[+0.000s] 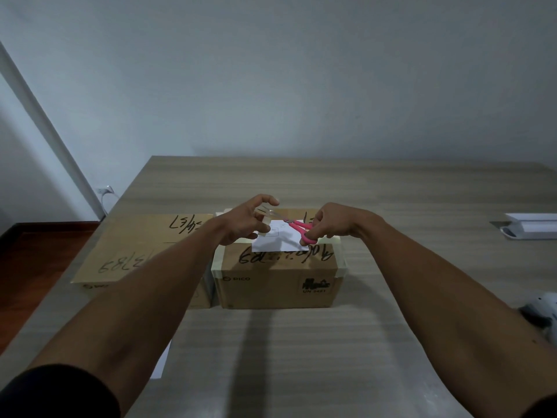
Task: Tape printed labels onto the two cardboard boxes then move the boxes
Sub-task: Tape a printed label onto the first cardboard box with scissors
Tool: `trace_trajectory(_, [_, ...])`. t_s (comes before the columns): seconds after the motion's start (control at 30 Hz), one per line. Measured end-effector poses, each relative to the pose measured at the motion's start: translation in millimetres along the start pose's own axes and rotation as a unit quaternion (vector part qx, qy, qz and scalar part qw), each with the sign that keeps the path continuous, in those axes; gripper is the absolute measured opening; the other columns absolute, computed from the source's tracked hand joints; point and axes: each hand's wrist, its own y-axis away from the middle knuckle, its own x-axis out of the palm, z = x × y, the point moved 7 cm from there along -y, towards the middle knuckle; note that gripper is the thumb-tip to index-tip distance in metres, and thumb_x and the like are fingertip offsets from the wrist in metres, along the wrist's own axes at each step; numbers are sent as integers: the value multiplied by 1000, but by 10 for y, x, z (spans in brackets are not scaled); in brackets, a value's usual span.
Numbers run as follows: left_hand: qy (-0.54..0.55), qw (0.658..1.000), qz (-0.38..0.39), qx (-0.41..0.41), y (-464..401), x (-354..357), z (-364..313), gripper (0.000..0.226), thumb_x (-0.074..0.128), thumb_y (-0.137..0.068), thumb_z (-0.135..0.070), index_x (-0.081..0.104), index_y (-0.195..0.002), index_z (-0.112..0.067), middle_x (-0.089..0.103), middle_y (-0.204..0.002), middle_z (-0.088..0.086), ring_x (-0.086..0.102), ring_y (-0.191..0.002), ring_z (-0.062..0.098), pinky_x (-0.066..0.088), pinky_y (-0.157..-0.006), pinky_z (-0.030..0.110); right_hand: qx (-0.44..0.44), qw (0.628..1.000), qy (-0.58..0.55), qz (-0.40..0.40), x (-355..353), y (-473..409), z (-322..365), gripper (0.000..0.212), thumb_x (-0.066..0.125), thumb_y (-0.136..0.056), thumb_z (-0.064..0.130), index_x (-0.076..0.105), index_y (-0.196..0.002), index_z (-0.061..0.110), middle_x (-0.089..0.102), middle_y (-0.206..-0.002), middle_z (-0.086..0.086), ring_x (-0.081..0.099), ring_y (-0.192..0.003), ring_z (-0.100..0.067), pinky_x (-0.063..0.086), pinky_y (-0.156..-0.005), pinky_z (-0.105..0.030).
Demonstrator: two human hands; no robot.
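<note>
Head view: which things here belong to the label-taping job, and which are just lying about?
In use: right box, printed label, tape roll in left hand, pink scissors in right hand, left box.
Lying about: white device, white-grey object, paper sheet.

Wood-grain table (391, 200) under my work area, set against a plain pale wall (271, 70). White device (530, 226) at far right edge of table. Blurred white-grey object (542, 312) at near right, possibly a controller. Wall outlet with cable (105, 191) at left; dark wooden floor (36, 267) beneath.
</note>
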Motion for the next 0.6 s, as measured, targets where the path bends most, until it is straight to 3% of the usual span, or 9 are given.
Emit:
trace_trajectory(0.13, [-9,1000,-4,1,-8,5,18,64,62,-88,10,58,-120,-45,52,-99,13,51,-89,24,48,-79,39,-1,1000,-13,-14,25,-27,-32,42,93,-58,45,80,-74,8,77,-94,-13,59,-78,-20,47,-69,-35])
trace_trajectory(0.3, [-64,998,-27,4,-6,2,31,73,67,-89,6,46,-136,-46,44,-84,10,44,-79,27,45,-69,36,12,999,-19,-31,22,-6,-34,28,92,-71,31,78,-66,7,73,-69,-9,61,-62,-16,50,-61,-31])
trace_trajectory(0.37, [-147,987,-70,16,18,-59,50,79,71,-88,1,38,-144,-43,52,-92,8,49,-85,24,48,-71,35,43,998,-17,-51,14,-35,-110,31,90,-76,26,77,-78,-2,74,-69,-9,64,-59,-18,54,-57,-30])
trace_trajectory(0.43, [-262,957,-127,16,59,-153,91,87,78,-84,-6,32,-150,-40,61,-116,14,57,-97,22,53,-81,41,86,992,-22,-85,-3,-67,-244,31,86,-82,21,72,-85,-7,75,-74,-15,68,-60,-22,60,-61,-34])
trace_trajectory(0.53, [-342,926,-159,-16,115,-223,215,99,85,-76,-9,29,-153,-37,63,-124,15,61,-92,24,55,-79,41,153,978,-17,-144,7,-11,-434,30,87,-80,22,63,-79,3,70,-77,-12,67,-67,-24,61,-67,-38])
trace_trajectory(0.6, [-353,920,-168,-39,164,-243,303,104,86,-74,-9,26,-154,-38,65,-126,11,61,-88,22,53,-73,37,184,968,30,-165,20,35,-523,32,89,-74,25,62,-78,8,66,-75,-6,64,-68,-20,54,-62,-32])
